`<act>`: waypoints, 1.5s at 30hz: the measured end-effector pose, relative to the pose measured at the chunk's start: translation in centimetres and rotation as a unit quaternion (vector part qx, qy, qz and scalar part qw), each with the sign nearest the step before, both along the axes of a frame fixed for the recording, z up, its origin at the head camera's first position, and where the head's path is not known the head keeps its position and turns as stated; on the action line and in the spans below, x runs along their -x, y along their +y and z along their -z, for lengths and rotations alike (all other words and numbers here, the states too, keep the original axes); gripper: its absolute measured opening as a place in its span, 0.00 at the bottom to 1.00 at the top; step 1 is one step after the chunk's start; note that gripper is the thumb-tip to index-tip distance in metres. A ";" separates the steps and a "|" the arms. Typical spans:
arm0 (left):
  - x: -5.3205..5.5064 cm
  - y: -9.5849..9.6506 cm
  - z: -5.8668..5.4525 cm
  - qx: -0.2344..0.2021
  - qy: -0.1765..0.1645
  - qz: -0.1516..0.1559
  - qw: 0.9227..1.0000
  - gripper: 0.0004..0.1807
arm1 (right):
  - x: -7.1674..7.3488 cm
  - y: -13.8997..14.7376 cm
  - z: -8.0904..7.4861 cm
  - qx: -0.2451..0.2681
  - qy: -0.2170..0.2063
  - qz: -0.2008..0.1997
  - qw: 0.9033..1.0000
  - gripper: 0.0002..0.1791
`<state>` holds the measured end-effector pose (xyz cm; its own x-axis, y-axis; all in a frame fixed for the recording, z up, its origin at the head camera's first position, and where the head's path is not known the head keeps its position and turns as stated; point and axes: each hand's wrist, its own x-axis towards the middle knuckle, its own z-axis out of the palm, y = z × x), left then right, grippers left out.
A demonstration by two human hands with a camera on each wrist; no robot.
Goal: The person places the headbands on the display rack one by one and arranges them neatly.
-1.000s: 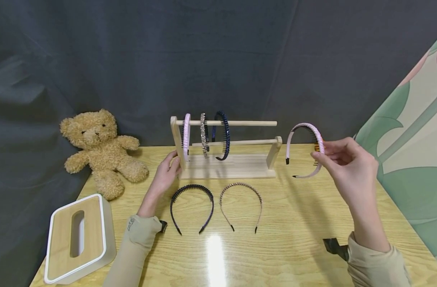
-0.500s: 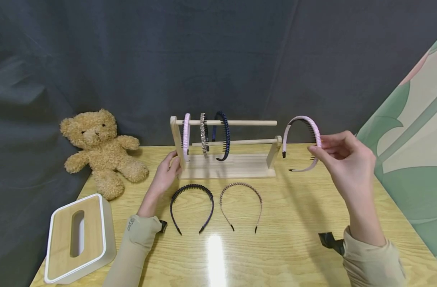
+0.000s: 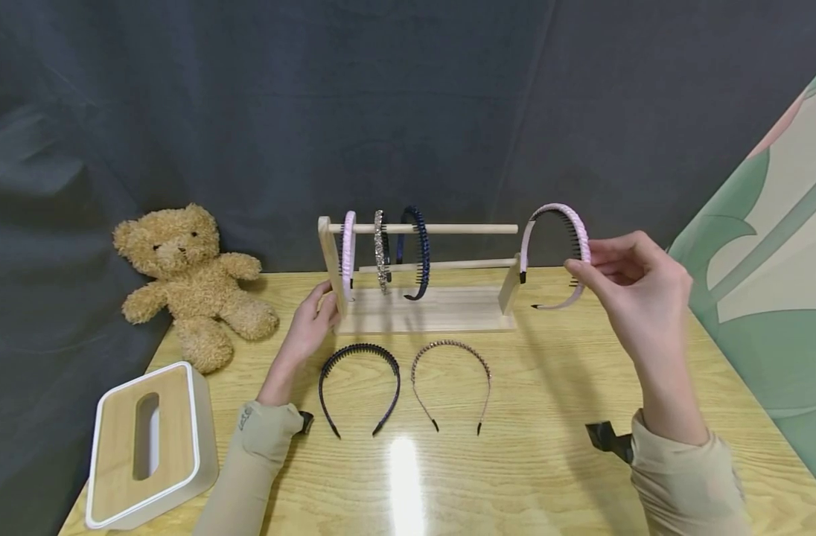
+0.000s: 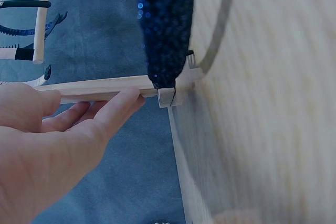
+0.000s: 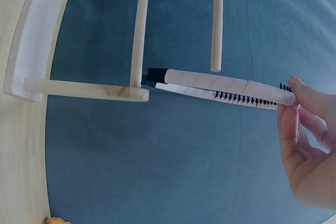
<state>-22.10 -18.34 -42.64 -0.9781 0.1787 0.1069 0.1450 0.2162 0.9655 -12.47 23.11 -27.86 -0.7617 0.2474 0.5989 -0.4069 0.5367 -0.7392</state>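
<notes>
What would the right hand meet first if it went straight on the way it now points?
The pink headband held by the right hand would likely reach the right post of the wooden rack first, though depth is unclear.

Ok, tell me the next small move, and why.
Probably ease the held headband left, so the upper rod enters its arch. The right hand pinches it just right of that rod's free end, and three headbands already hang there.

teddy (image 3: pixel 193 290) nr tissue box (image 3: pixel 115 447), prob. curtain (image 3: pixel 421 112) bhnd
</notes>
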 end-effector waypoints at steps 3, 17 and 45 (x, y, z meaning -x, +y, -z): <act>0.0 0.0 0.0 -0.001 -0.001 0.000 1.000 0.27 | 0.3 -0.3 -0.1 0.005 0.001 -0.004 1.000 0.16; -0.1 0.1 -0.1 -0.004 -0.002 -0.001 1.000 0.27 | 1.6 -1.7 -0.4 0.008 0.010 -0.020 1.000 0.16; 0.0 0.0 0.0 -0.007 -0.003 0.001 1.000 0.27 | 3.0 -4.6 -0.3 0.012 0.044 -0.056 0.997 0.14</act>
<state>-22.13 -18.33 -42.61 -0.9782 0.1795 0.1045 0.1406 0.2022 0.9692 -15.51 18.50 -27.52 -0.7299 0.1793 0.6596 -0.5270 0.4670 -0.7101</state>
